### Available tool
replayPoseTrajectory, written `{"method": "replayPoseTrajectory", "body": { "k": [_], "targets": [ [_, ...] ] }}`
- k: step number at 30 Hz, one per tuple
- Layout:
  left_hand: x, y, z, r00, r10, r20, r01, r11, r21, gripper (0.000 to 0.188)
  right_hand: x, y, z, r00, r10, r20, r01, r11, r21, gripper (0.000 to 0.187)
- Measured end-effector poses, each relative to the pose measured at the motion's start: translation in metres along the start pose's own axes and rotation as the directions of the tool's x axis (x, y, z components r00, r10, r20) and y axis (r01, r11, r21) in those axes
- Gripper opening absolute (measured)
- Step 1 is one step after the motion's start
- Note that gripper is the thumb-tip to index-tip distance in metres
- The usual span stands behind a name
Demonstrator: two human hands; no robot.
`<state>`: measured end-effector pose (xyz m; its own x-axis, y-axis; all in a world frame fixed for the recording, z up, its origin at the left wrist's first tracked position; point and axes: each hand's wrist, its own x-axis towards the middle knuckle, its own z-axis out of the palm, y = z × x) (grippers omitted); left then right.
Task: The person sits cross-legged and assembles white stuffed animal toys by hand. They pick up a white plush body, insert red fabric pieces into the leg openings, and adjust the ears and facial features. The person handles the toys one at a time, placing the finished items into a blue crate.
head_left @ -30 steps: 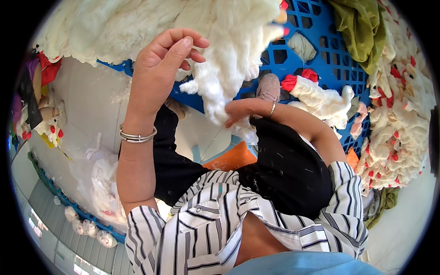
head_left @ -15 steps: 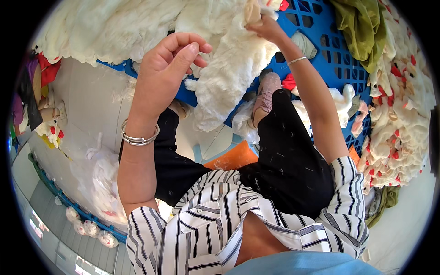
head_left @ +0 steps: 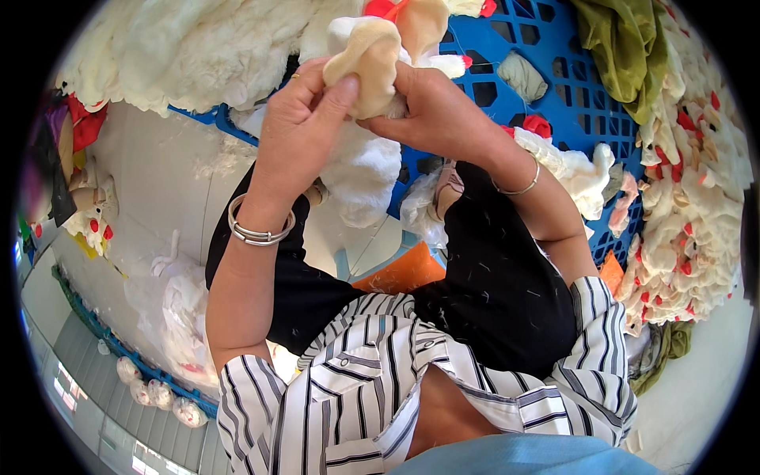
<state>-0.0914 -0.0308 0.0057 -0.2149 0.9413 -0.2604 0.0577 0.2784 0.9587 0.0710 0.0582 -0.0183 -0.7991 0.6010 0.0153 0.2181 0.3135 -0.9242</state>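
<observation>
From my remote post I am seeing both hands meeting at the upper centre, ahead of the wearer's knees, and gripping a cream plush piece. The left hand is pinching its lower left edge narrowly between thumb and fingers; the right hand is holding its right side, fingers partly hidden behind the fabric. The piece is presenting a short, velvety nap and a rounded, folded lobe. White fur is hanging below the hands in a shaggy, tapering mass (whether it is joined to the held piece, I cannot tell). A deep-piled white fur heap is spreading across the upper left. To the right, a blue pallet of rigid plastic is showing angular perforations, and a white plush shape with a red end is lying on it. Beyond that, a lumpy pile of cream skins is carrying small red tips, and a creased olive cloth with a slight sheen is draping beside it.
</observation>
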Motion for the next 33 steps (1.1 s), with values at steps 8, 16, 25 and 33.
{"method": "replayPoseTrajectory", "body": {
  "k": [8,16,25,33],
  "targets": [
    [0.001,0.007,-0.031,0.980,0.075,-0.183,-0.119,0.963,-0.242,0.022,0.005,0.036,-0.038,0.999,-0.034,0.003,0.033,0.924,-0.381,0.026],
    [0.001,0.017,-0.040,0.958,0.090,-0.271,-0.190,0.910,-0.369,0.023,0.008,0.051,-0.034,0.995,0.019,-0.096,-0.043,0.964,-0.262,0.031],
    [-0.002,0.027,-0.044,0.960,0.038,-0.277,-0.172,0.861,-0.478,0.019,0.009,0.086,0.004,0.991,0.031,-0.128,-0.036,0.999,-0.038,0.067],
    [-0.005,0.024,-0.050,0.948,0.115,-0.298,-0.262,0.811,-0.524,0.020,0.013,0.086,-0.005,0.987,0.160,-0.023,-0.155,0.980,0.127,0.030]
  ]
}}
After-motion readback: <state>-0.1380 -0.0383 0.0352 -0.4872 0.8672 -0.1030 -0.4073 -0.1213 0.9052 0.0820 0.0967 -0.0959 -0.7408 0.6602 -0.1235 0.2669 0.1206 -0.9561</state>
